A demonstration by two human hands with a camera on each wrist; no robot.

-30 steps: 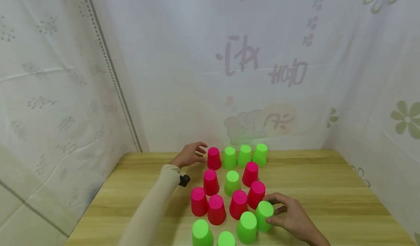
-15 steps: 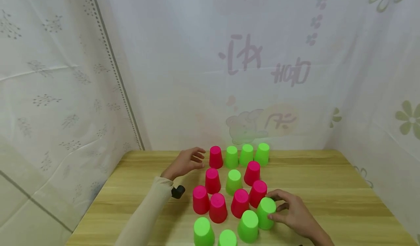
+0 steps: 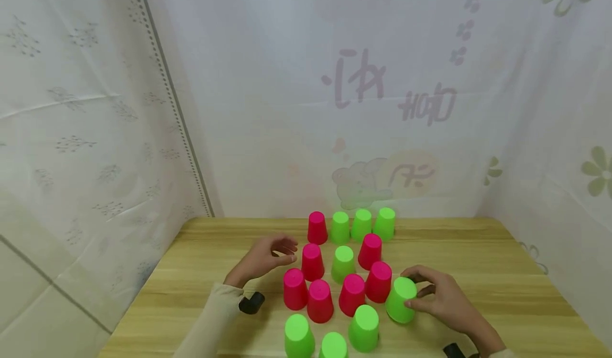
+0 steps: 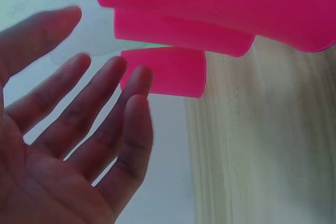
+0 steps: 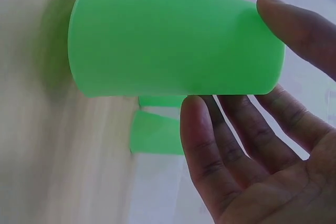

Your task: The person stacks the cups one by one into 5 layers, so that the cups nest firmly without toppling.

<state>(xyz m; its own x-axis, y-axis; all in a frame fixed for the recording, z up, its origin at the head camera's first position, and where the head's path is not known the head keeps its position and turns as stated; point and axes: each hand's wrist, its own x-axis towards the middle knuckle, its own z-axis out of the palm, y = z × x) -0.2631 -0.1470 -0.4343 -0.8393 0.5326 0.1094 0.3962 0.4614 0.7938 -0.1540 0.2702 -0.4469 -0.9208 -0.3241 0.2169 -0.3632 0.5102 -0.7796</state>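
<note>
My right hand [image 3: 442, 297] grips a green plastic cup [image 3: 400, 300], upside down and tilted a little, by its upper end. In the right wrist view, the thumb lies on one side of this green cup [image 5: 173, 38] and fingers on the other. My left hand [image 3: 265, 257] hovers left of the cups, its fingers spread and loosely bent around nothing. Nearest to it stands an upturned pink cup [image 3: 313, 262]. In the left wrist view, the left hand [image 4: 73, 129] has its palm turned toward the camera, and another pink cup [image 4: 165, 72] shows beyond its fingertips.
More upturned pink cups [image 3: 320, 301] and green cups [image 3: 364, 329] stand in loose rows on the wooden table [image 3: 478, 273]. A back row with green cups [image 3: 362, 225] is close to the hanging printed cloth [image 3: 268, 108]. A front green cup [image 3: 333, 347] is cut by the frame edge.
My right hand has moved the green cup right, away from the pink cup and green cup beside it. My left hand has drawn back from the rear pink cup toward me.
</note>
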